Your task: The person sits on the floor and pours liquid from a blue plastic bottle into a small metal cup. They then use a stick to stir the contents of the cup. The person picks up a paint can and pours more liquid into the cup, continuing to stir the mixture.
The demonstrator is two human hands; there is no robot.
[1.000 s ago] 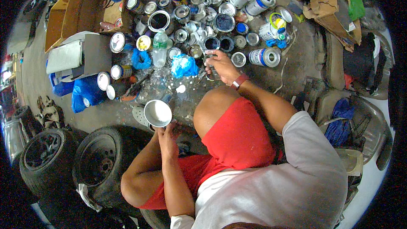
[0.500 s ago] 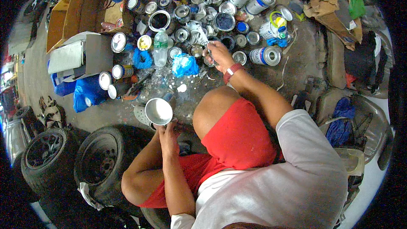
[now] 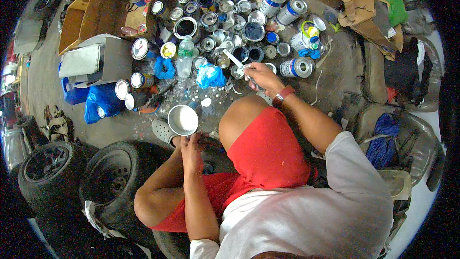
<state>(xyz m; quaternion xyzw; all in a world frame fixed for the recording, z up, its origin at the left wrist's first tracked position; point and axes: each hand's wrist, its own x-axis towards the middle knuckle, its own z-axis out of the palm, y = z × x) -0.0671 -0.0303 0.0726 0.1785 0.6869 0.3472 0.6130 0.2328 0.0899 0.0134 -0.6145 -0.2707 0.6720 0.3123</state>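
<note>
My left hand (image 3: 191, 145) is closed at the near side of a metal cup (image 3: 183, 131) with white stuff inside, holding it above a grey clog on my foot. My fingers are partly hidden beneath its rim. In my right hand (image 3: 264, 77) is a flat, white-coated stirring stick (image 3: 233, 59), its far end slanting up and left over the paint cans. Close to that hand lies a blue-and-white can (image 3: 297, 67) on its side. A clear plastic bottle (image 3: 185, 60) with a green tint and a crumpled blue plastic bag (image 3: 211, 76) stand beyond the cup.
Many open paint cans (image 3: 253, 31) crowd the floor ahead. Cardboard boxes (image 3: 79, 21) stand at the far left, with a torn carton (image 3: 359, 12) at the far right. Tyres (image 3: 112, 172) lie to my left. White splatters mark the floor near the cup.
My right hand has drawn back toward me and right with the stick, whose white blade now shows clear of the cans. The cup has shifted slightly and tilts a little differently.
</note>
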